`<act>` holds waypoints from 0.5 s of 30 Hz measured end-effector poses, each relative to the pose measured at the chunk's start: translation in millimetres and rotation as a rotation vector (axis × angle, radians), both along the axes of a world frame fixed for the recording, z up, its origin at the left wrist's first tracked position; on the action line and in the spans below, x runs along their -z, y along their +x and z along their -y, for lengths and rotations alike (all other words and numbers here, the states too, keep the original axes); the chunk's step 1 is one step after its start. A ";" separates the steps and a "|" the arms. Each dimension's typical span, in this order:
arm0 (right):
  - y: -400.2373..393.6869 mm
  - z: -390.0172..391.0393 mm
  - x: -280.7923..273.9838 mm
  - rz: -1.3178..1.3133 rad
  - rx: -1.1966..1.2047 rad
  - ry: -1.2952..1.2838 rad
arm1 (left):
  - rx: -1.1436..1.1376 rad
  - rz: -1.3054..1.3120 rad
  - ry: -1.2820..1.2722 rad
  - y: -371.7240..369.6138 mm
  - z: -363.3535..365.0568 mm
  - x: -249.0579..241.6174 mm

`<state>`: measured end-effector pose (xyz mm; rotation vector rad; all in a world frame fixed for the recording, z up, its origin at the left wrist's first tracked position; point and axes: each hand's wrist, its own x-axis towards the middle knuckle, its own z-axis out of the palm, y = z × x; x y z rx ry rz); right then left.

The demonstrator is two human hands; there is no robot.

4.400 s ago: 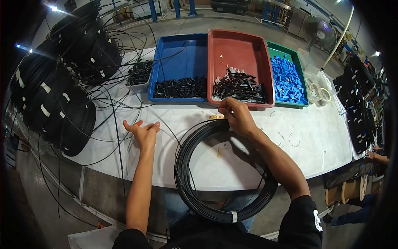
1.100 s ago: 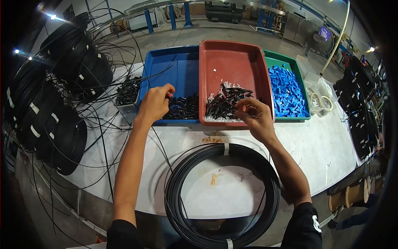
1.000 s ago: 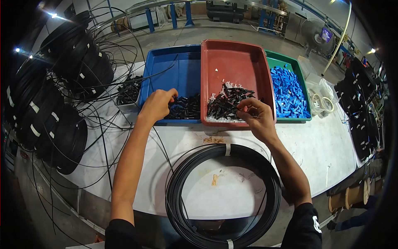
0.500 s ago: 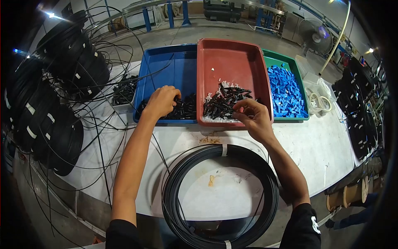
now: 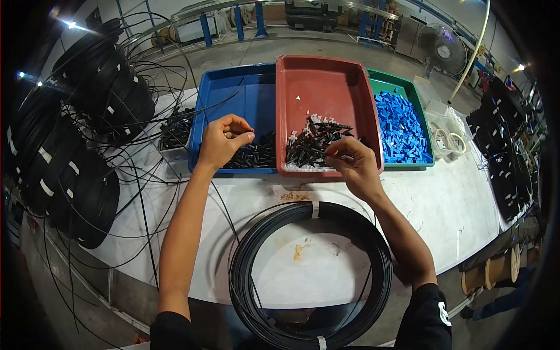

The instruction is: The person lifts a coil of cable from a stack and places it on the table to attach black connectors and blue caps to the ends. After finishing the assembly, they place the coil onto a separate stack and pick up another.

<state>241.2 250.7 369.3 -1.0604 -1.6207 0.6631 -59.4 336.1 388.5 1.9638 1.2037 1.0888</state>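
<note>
My left hand [image 5: 223, 141] is over the blue tray [image 5: 233, 87], its fingers curled in toward the thumb above a heap of small black connector parts [image 5: 256, 154]. Whatever lies between those fingers is hidden. At the front of the red tray [image 5: 321, 81], my right hand [image 5: 354, 165] has thumb and fingertips pinched together against the pile of black connectors [image 5: 315, 140], which is mixed with small white pieces. A large coil of black cable [image 5: 240, 271] lies in front of me between my forearms, bound with white tape.
Right of the red tray stands a green tray [image 5: 417, 99] of blue clips [image 5: 399, 125]. Tape rolls [image 5: 449, 143] sit in a clear container beyond it. Stacked cable coils [image 5: 87, 198] crowd the left, with loose strands crossing the white table [image 5: 431, 216]. More coils [image 5: 501, 151] stand right.
My left hand has lifted slightly from the black parts in the blue tray, its thumb now showing. My right hand has barely shifted at the red tray.
</note>
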 end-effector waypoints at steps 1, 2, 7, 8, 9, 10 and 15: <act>-2.3 2.8 -0.8 -0.038 -0.019 -0.023 | 0.097 0.237 -0.084 1.8 2.7 3.3; -4.7 6.3 -2.5 -0.036 -0.013 -0.024 | 0.103 0.238 -0.086 6.5 8.0 5.7; -8.9 14.3 -11.9 0.259 0.139 0.147 | 0.326 0.427 -0.018 40.3 38.3 11.5; -9.0 15.8 -14.2 0.261 0.141 0.149 | 0.353 0.422 0.004 44.8 44.2 9.3; -9.3 17.3 -17.1 0.262 0.127 0.169 | 0.354 0.424 0.006 48.9 48.9 7.4; -9.7 18.7 -19.8 0.263 0.112 0.190 | 0.360 0.400 0.031 52.2 53.1 5.8; -8.2 22.3 -31.2 0.252 0.041 0.343 | 0.369 0.337 0.170 57.5 58.0 2.6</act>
